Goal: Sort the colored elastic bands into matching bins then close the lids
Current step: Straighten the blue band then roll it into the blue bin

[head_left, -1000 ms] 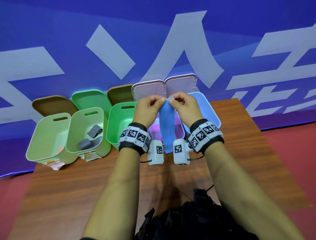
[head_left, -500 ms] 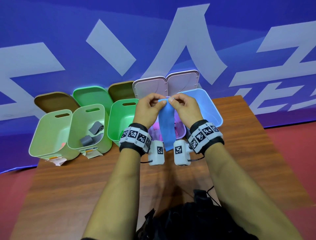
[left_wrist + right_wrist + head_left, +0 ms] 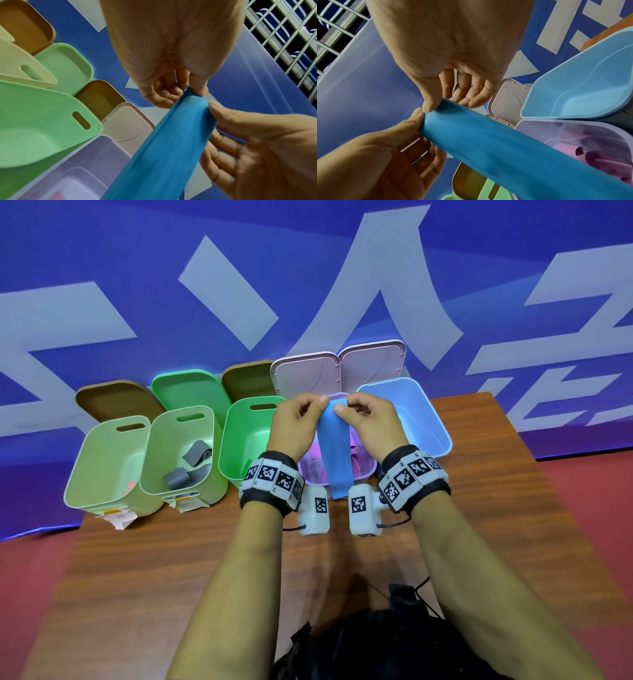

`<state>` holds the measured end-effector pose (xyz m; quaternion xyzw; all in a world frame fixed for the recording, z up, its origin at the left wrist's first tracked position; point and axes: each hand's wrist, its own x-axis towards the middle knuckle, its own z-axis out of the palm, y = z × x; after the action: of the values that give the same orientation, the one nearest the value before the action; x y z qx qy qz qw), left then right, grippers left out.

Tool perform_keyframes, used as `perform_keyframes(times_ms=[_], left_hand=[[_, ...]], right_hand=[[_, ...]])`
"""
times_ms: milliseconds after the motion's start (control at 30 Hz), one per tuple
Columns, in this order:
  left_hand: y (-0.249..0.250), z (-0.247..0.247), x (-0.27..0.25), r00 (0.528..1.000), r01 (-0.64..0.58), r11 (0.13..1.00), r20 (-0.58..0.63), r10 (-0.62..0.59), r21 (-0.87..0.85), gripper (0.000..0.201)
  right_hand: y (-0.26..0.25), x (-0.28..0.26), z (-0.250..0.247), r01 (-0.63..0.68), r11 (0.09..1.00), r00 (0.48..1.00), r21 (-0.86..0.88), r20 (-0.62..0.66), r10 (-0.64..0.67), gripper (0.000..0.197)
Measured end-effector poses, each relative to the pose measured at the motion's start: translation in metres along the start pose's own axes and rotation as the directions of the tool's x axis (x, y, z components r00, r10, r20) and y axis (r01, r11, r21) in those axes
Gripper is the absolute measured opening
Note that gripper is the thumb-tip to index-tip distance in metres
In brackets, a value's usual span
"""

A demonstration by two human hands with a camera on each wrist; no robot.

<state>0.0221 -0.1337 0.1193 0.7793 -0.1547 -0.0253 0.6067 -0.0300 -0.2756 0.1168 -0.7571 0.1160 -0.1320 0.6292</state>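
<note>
The blue band (image 3: pixel 334 453) is being pinched at its top edge by the left hand (image 3: pixel 297 424) and the right hand (image 3: pixel 368 422), thumbs now drawn closer together than a second ago. It is being held hanging over the lilac bin (image 3: pixel 337 479), so the drop into the blue bin (image 3: pixel 433 419), just to the right, is judged still pending, and all lids are being left open.

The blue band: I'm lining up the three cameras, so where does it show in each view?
Head: blue band hangs at centre, pinched between both hands.
Left wrist: it runs from centre to the bottom edge.
Right wrist: it runs from centre to lower right.
Shared landmark: the pale pink lid.
</note>
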Motion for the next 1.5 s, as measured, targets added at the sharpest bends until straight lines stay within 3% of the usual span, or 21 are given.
perform_keyframes(times_ms=[133, 300, 433, 733, 1100, 1200, 1400, 1500], left_hand=[[-0.0009, 0.0004, 0.0000, 1.000, -0.016, 1.000, -0.018, 0.016, -0.001, 0.032], [0.0035, 0.0016, 0.0001, 1.000, -0.011, 0.996, -0.028, 0.009, -0.086, 0.008], [0.0047, 0.0031, -0.0007, 1.000, 0.020, 0.989, 0.021, -0.017, -0.149, 0.011], [-0.0017, 0.0031, -0.0011, 0.998, 0.062, 0.993, -0.007, -0.063, -0.105, 0.013], [-0.0026, 0.0011, 0.0008, 0.997, 0.079, 0.987, -0.002, -0.080, -0.140, 0.022], [-0.0018, 0.0011, -0.0001, 0.998, 0.062, 0.991, -0.007, -0.063, -0.121, 0.014], [-0.0041, 0.0019, 0.0009, 0.995, 0.094, 0.987, -0.032, -0.099, -0.129, 0.007], [-0.0042, 0.0006, 0.0005, 0.997, 0.070, 0.992, -0.028, -0.074, -0.109, 0.014]], right_hand=[[-0.0050, -0.0003, -0.0020, -0.012, 0.997, 1.000, 0.077, 0.025, 0.011, 0.023], [-0.0033, 0.0018, -0.0013, -0.007, 0.998, 1.000, 0.066, -0.024, 0.008, 0.011], [0.0000, 0.0044, -0.0031, -0.024, 0.995, 0.998, 0.100, -0.051, 0.029, 0.013], [-0.0034, 0.0046, -0.0021, -0.017, 0.993, 1.000, 0.117, -0.005, 0.017, 0.024], [0.0001, 0.0078, 0.0006, -0.009, 0.997, 0.997, 0.080, -0.076, 0.015, 0.007], [0.0008, 0.0079, 0.0002, -0.009, 0.996, 0.997, 0.087, -0.079, 0.016, 0.006], [0.0000, 0.0034, -0.0014, -0.034, 0.992, 0.999, 0.119, -0.018, 0.036, 0.019], [-0.0010, 0.0031, -0.0026, -0.014, 0.995, 1.000, 0.098, 0.024, 0.011, 0.028]])
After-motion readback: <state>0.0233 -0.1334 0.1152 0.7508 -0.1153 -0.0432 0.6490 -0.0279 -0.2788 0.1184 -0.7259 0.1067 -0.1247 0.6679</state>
